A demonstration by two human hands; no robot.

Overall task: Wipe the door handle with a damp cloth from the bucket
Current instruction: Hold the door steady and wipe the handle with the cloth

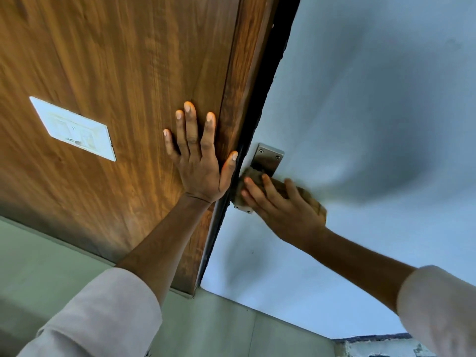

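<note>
Left hand (199,161), fingers spread, lies flat on the wooden panel (116,73). Right hand (280,207) presses a brown cloth (253,176) around the door handle on its metal plate (268,157), right of the dark gap.

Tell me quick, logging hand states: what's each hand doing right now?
Left hand: open, flat against the wooden panel, holding nothing.
Right hand: closed on the cloth, pressing it over the door handle plate.

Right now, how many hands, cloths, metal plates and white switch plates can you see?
Hands: 2, left hand flat on the wooden panel, right hand holding the cloth
Cloths: 1, brown cloth
Metal plates: 1, metal plate
White switch plates: 1, switch plate
Total: 5
</note>
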